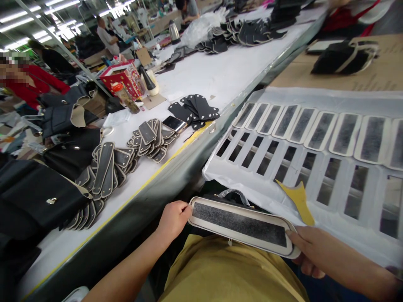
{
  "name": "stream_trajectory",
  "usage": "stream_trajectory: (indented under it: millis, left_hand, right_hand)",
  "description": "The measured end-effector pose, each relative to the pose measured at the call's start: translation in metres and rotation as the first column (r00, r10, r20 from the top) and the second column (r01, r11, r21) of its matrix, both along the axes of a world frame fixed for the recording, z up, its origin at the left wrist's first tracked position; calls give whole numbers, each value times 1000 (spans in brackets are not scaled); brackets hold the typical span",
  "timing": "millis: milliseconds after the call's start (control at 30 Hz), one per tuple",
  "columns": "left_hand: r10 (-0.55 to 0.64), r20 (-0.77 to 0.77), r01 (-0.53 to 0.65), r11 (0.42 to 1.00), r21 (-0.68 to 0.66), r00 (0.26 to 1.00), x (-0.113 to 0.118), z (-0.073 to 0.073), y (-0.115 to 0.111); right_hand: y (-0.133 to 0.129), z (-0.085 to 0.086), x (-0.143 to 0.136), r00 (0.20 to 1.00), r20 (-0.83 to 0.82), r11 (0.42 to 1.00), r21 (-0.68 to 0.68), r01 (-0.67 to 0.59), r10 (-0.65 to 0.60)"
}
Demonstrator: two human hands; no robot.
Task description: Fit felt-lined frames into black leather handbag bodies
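Held in front of my waist is a long, rounded bag panel (237, 222), with a cream border and a dark speckled strip along its middle. My left hand (174, 220) pinches its left end between thumb and fingers. At the right end my right hand (310, 247) is closed, thumb on the face and fingers curled beneath. A dark handle (234, 193) with metal fittings shows just behind the panel's far edge; whether the two are joined I cannot tell. A small metal pull (230, 242) hangs below the near edge. The panel's underside is hidden.
The long white table (189, 79) at left carries black bags (40, 197), piled strap pieces (105, 172), a phone (174, 124) and a red box (126, 79). At right, framed panels (299, 123) lie in rows on a white sheet, near a yellow piece (299, 199). People work behind.
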State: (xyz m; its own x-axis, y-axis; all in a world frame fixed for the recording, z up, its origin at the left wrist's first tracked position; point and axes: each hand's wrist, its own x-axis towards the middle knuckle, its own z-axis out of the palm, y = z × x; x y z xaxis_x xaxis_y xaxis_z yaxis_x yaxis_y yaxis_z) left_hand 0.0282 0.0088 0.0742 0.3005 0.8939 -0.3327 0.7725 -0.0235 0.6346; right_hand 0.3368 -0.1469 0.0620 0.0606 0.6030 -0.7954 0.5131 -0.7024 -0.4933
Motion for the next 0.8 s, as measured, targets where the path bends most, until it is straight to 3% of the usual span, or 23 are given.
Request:
stream_trajectory:
  millis: [100, 200, 267, 400, 533, 667, 800]
  left_hand:
    - [90, 131, -60, 974, -220, 987, -6, -1, 5]
    - [281, 354, -64, 854, -516, 892, -16, -9, 8]
    - [399, 441, -47, 782, -621, 804, -23, -18, 8]
    - [509, 503, -47, 734, -678, 698, -29, -37, 7]
    - [528, 564, 6, 726, -688, 635, -24, -51, 8]
    - [518, 587, 44, 725, -687, 622, -18, -57, 10]
    - [486, 564, 67, 716, -695, 668, -16, -54, 14]
  right_hand:
    - [0, 2, -1, 1000, -15, 1000, 5, 14, -14]
    - [1, 3, -1, 1000, -12, 1000, -1, 25, -25]
    - [0, 1, -1, 999, -11, 1000, -4, 30, -30]
    - [-2, -4, 1, 999, -37, 999, 12, 31, -31]
    - [-2, -4, 2, 998, -30, 999, 2, 53, -53]
    - [-1, -5, 1, 999, -5, 999, -3, 45, -45]
    - [-7, -17, 5, 999, 38, 999, 42, 9, -11]
